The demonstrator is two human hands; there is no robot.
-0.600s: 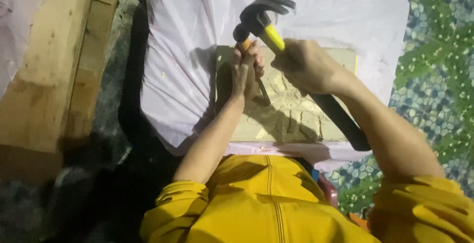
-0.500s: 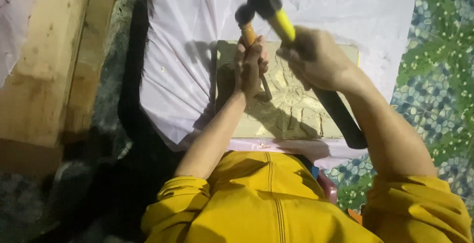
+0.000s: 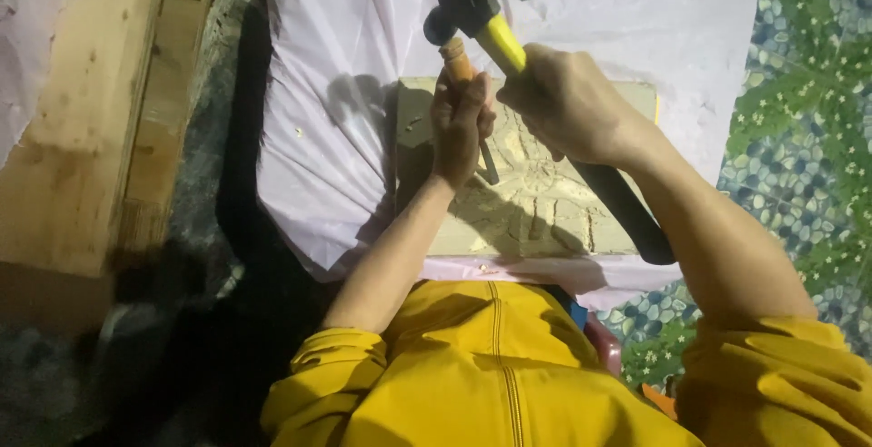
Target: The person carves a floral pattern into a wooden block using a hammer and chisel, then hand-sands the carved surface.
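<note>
My left hand (image 3: 461,127) grips a chisel (image 3: 460,64) with a wooden handle, its metal blade slanting down onto a pale carved slab (image 3: 536,203). My right hand (image 3: 565,102) holds a claw hammer (image 3: 480,0) by its yellow and black handle; the black head sits right at the top of the chisel handle. The slab shows cut lines and chipped relief and lies on a white sheet (image 3: 345,120) in front of me. My yellow sleeves fill the bottom of the view.
A wooden beam or frame (image 3: 100,129) runs along the left. A green and blue patterned floor covering (image 3: 799,147) lies to the right. A dark gap (image 3: 236,229) separates the sheet from the wood. Something red and orange (image 3: 607,345) shows under my right arm.
The hammer head has swung slightly up and then down onto the chisel's handle top. My left hand keeps the chisel on the same spot of the slab.
</note>
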